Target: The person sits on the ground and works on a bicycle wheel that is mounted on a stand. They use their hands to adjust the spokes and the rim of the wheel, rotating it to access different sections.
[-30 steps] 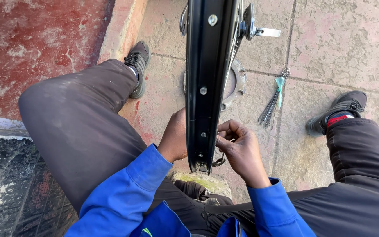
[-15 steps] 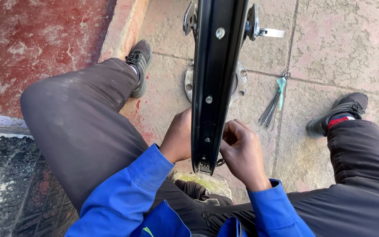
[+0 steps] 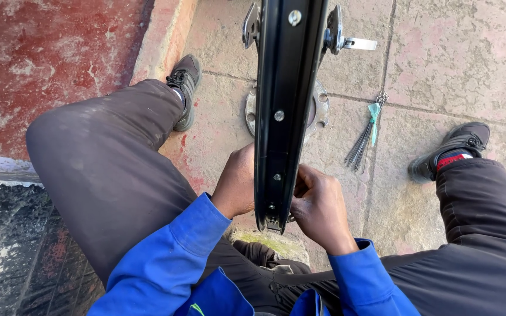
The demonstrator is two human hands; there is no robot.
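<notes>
- Paved stone floor, seen from the head camera.
- Black bicycle rim stands edge-on between the knees, its long axis running away from the person.
- Left hand and right hand each keep a closed grip on the rim's near end, one either side.

1. Even, soft daylight falls over the scene; nothing is dim and nothing is blown out.
2. Shadows are faint and soft-edged, darkest between the hands and under the black rim.
3. A mild sheen runs along the rim's inner face, and the silver lever glints.
4. Focus looks sharp across the paving; the blue sleeves at the bottom edge seem slightly soft, perhaps from closeness.
5. Wide-angle stretch bends the corners.
</notes>
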